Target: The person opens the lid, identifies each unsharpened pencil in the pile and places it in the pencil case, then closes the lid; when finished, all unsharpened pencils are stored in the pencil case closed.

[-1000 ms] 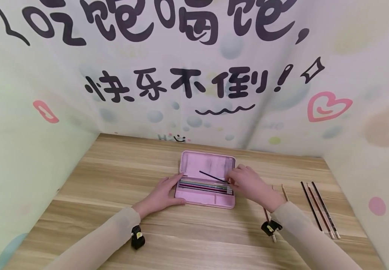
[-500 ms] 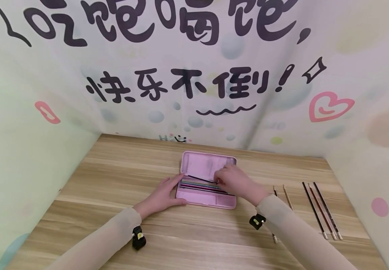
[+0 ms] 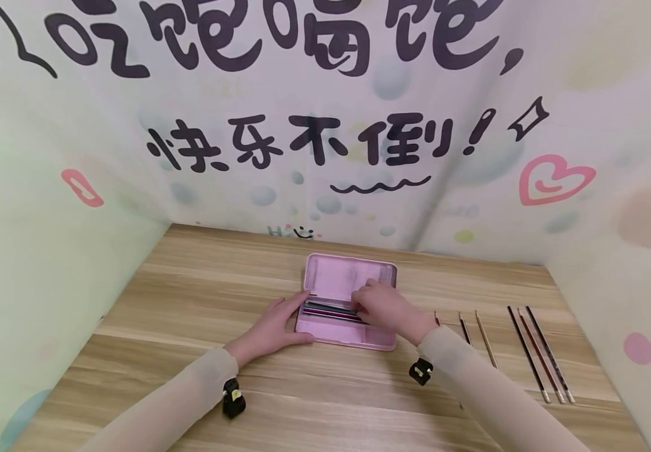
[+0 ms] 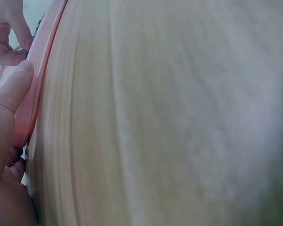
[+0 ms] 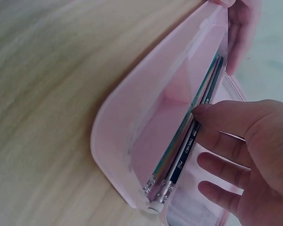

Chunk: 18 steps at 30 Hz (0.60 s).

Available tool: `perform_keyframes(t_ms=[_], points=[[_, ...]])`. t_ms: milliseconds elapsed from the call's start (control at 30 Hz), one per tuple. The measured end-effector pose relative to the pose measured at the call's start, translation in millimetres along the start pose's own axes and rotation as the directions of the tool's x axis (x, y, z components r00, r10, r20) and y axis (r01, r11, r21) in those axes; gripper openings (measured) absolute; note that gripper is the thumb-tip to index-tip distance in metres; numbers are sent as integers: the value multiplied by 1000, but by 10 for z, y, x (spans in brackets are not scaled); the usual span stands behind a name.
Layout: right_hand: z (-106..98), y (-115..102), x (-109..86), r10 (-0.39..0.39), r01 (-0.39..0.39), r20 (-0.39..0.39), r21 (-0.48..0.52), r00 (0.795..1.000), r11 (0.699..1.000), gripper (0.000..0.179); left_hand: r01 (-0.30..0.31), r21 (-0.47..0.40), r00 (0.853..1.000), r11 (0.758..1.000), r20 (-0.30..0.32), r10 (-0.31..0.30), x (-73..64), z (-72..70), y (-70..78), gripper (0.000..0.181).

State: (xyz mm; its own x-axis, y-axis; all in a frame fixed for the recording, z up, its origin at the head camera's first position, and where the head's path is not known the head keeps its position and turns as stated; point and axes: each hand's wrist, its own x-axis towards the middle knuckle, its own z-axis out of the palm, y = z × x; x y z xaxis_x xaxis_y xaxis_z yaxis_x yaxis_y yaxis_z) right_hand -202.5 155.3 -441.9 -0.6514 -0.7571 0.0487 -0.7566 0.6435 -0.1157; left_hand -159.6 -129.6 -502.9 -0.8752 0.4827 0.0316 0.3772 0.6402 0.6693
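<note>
An open pink pencil case (image 3: 333,335) lies on the table, its lid tilted back toward the wall. My left hand (image 3: 265,329) holds its left end, thumb at the front corner and fingers at the back corner. Over the right part of the case, my right hand (image 3: 386,306) pinches a black pencil (image 5: 183,155) between thumb and index finger. That pencil lies along the case, white eraser end at the near corner in the right wrist view. Beside it lies a turquoise pencil (image 5: 179,132); other pencils in the case are partly hidden by the hand.
Right of the case, several pencils lie on the wooden table (image 3: 201,270), among them a plain wooden pencil (image 3: 486,339) partly under the right sleeve. Farther right rest two dark pencils and a reddish pencil (image 3: 540,355). Printed cloth walls (image 3: 235,207) enclose the table.
My right hand has moved left and lower into the case, and the black pencil, first slanted above it, now lies among the others. My left hand stays on the case.
</note>
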Motion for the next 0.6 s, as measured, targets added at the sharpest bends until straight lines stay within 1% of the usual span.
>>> perform_keyframes(t_ms=[167, 400, 500, 600], points=[[18, -19, 23, 10, -9, 23, -3, 1000, 1000, 11, 7, -5, 1000, 1000, 5, -7, -1, 1, 7, 97], [-5, -45, 57, 3, -3, -3, -13, 1000, 1000, 11, 4, -12, 1000, 1000, 0, -4, -10, -9, 18, 98], [-9, -52, 66, 7, -7, -3, -9, 1000, 1000, 11, 16, -13, 1000, 1000, 8, -16, -11, -10, 23, 97], [12, -52, 65, 6, -6, 2, -1, 1000, 1000, 12, 10, -14, 1000, 1000, 4, -10, -10, -6, 24, 96]])
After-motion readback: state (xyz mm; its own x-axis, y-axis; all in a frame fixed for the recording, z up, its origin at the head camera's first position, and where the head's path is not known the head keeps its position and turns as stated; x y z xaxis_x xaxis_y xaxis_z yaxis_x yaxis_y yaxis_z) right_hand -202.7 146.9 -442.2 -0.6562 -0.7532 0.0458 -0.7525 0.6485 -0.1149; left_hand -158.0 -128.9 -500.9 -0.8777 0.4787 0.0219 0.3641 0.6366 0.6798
